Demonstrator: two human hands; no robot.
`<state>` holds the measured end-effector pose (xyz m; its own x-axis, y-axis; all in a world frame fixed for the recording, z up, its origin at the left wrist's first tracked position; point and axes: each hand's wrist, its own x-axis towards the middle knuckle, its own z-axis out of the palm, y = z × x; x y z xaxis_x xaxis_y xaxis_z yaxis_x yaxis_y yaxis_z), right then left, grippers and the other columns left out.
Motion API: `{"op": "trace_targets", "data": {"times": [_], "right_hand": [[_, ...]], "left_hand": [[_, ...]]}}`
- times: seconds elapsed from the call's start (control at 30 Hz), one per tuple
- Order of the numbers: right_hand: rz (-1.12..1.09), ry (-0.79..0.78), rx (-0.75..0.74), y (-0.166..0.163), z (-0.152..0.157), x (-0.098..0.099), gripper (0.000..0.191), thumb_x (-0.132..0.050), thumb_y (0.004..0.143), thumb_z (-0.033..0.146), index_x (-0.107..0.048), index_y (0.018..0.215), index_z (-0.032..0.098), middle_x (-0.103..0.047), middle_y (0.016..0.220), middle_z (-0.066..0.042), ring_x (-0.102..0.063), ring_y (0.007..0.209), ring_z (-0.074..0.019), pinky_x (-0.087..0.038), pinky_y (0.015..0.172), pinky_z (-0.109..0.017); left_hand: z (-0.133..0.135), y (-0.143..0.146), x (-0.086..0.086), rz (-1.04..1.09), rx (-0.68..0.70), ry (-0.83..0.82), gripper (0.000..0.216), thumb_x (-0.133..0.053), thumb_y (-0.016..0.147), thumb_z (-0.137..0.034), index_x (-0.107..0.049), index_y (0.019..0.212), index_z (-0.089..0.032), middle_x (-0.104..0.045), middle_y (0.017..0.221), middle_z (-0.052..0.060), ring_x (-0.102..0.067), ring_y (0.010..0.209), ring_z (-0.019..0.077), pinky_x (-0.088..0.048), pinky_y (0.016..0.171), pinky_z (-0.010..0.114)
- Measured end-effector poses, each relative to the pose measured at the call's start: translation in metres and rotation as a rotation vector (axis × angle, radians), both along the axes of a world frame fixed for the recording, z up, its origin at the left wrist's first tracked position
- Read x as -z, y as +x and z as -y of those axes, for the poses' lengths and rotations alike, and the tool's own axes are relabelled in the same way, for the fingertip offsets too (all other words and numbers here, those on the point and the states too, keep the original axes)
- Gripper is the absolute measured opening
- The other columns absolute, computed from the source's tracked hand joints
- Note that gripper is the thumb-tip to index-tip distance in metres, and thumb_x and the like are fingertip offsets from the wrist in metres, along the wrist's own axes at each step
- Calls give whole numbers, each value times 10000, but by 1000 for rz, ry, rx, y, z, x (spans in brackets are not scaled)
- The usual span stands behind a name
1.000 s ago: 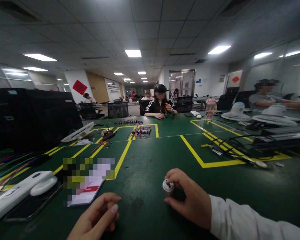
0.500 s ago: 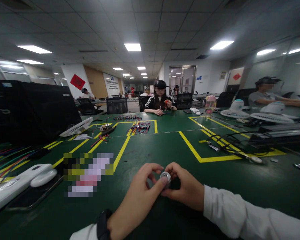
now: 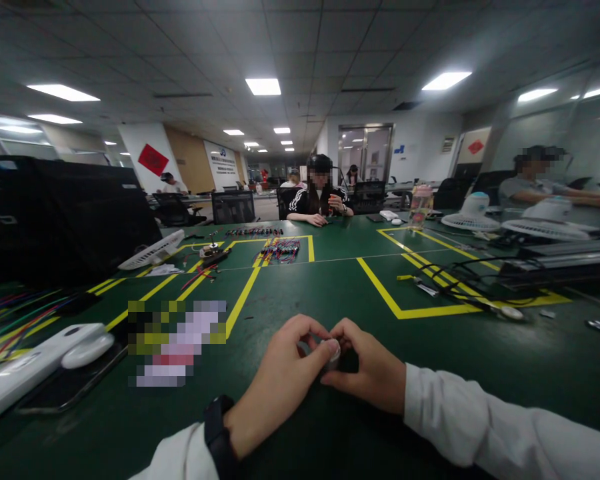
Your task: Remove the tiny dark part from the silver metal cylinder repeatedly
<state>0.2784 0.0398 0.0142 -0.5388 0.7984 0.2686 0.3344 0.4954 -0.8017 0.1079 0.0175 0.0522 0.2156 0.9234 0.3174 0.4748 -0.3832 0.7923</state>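
A small silver cylinder (image 3: 331, 352), like a little motor, rests low over the green table (image 3: 300, 287) in front of me. Both hands meet on it. My left hand (image 3: 285, 373) pinches it from the left with thumb and fingertips, a black watch on its wrist. From the right, my right hand (image 3: 367, 370) in a white sleeve closes its fingers round the part. The fingers hide most of the cylinder.
White devices (image 3: 45, 360) and coloured wires (image 3: 15, 327) lie at the left, a black case (image 3: 60, 220) behind them. Cables (image 3: 460, 287) and white fans (image 3: 473, 217) sit at the right. Wire bundles (image 3: 280, 250) lie mid-table. A person (image 3: 320, 200) sits opposite, another person (image 3: 535, 180) at the right.
My left hand came up from the near edge and joined my right hand on the cylinder. Both hands then closed tighter round it.
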Motion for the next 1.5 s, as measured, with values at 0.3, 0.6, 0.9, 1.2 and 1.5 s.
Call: {"op": "trace_targets", "data": {"times": [0.3,0.6,0.9,1.2,1.5], "right_hand": [[53,-42,-5,16,-1,-9,355,-680,681,234,-448,944,178,-593,931,-20,-559,845,-129,-452,762,-296],[22,-31,-10,16,-1,-5,347,-671,691,229,-455,958,177,-592,927,-23,-567,856,-129,-463,764,-287],[-23,52,305,63,-7,-2,361,-620,753,380,-443,1002,188,-594,964,-51,-599,891,-153,-494,824,-324],[369,186,948,252,-14,33,562,-647,640,564,-514,1070,227,-634,990,-116,-644,814,-240,-512,679,-361],[649,757,1027,258,2,16,587,-644,641,562,-486,1083,209,-563,1096,-168,-534,1053,-362,-414,910,-513]], "left_hand": [[-2,-25,9,-70,-52,26,145,-619,816,-305,-731,870,-232,-633,922,49,-595,884,237,-442,764,352],[-3,-21,29,-231,6,-34,173,-729,701,-309,-769,856,-372,-663,1068,49,-506,1023,349,-339,868,515],[14,-58,24,14,-83,-136,274,-442,912,-361,-615,1079,-228,-667,970,48,-621,844,209,-485,734,322],[49,-123,34,160,-139,-367,320,-512,836,-513,-675,838,-238,-648,715,-10,-586,609,176,-451,567,269],[49,-114,33,219,-153,-357,388,-505,805,-573,-687,742,-236,-649,650,-6,-571,583,187,-452,556,276]]}}
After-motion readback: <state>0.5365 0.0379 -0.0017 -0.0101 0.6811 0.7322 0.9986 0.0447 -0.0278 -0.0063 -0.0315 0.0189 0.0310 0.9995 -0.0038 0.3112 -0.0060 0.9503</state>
